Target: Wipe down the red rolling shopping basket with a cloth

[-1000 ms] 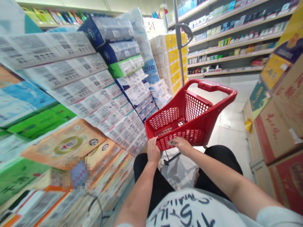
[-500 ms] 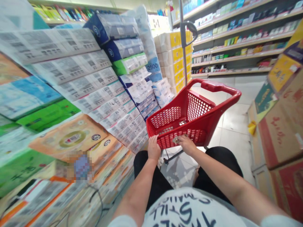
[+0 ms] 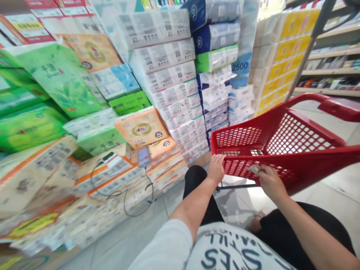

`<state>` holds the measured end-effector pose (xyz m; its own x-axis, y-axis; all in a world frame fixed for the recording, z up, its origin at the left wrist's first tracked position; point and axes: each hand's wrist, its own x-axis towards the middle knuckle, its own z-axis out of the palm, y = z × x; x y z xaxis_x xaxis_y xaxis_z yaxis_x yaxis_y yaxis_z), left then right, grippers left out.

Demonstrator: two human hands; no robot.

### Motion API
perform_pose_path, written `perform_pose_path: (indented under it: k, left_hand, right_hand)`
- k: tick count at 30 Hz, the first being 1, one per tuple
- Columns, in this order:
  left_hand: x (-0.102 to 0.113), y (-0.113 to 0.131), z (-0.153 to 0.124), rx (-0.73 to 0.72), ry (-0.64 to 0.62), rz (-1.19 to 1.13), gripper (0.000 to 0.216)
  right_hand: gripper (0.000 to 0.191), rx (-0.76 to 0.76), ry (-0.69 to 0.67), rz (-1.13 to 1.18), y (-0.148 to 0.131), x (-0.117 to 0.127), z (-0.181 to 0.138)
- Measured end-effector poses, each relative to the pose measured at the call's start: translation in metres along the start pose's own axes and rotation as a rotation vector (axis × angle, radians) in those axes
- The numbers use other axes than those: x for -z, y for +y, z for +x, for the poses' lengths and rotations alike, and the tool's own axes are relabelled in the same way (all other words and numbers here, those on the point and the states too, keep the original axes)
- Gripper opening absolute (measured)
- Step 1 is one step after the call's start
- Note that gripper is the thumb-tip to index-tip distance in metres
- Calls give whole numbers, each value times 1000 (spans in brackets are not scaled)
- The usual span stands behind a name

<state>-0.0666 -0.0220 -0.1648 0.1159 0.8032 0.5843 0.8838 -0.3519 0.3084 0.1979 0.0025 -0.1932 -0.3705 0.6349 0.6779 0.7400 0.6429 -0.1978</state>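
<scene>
A red plastic shopping cart [image 3: 315, 165] with perforated basket walls stands right in front of my knees. My left hand [image 3: 216, 168] is closed over the top rim at the basket's near left corner. Just right of it, my right hand [image 3: 271, 182] pinches a small crumpled greyish cloth [image 3: 254, 168] against the outside of the perforated side wall. Part of the cloth is hidden under my fingers.
Tall stacks of packaged tissue paper [image 3: 171, 56] rise on the left, with green packs [image 3: 56, 78] and orange packs [image 3: 140, 127] beside them. A cable [image 3: 137, 215] hangs over the lower packs. A slanted metal pole [image 3: 305, 63] stands behind the cart.
The view has swung left, so the cart now appears farther right and larger. My left hand stays on the rim; my right hand still holds the cloth at the side wall.
</scene>
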Motion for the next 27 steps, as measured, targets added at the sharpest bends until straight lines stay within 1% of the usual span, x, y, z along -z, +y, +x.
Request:
perform_pose_path:
  k: [2,6,9,14,19,21,24,25,27]
  left_hand:
    - [-1,-1,0,0,-8,-9,54]
    - [-4,-2,-1,5,2,-18,54]
    - [-6,-2,-2,5,13,-25,53]
    - [-1,-2,-5,-23,-29,-42,55]
    - [7,-6,-7,-78,-107,-44,59]
    - [8,-6,-7,-74,-110,-34,60]
    - [8,-5,-7,-65,-102,-31,62]
    - [7,-5,-7,-66,-100,-35,63]
    - [5,-4,-8,-64,-87,-43,62]
  right_hand:
    - [25,-22,36,16,1,3,2]
    - [24,-63,150,16,10,14,20]
    - [24,-82,188,-12,18,11,14]
    - [24,-80,99,-48,19,1,-10]
    - [22,-106,222,-43,16,4,-3]
    - [24,-110,191,-46,16,2,-3]
    - [23,-56,83,-8,12,-3,-5]
    - [22,-37,72,8,9,-4,-4]
    - [22,-18,105,22,0,-2,4]
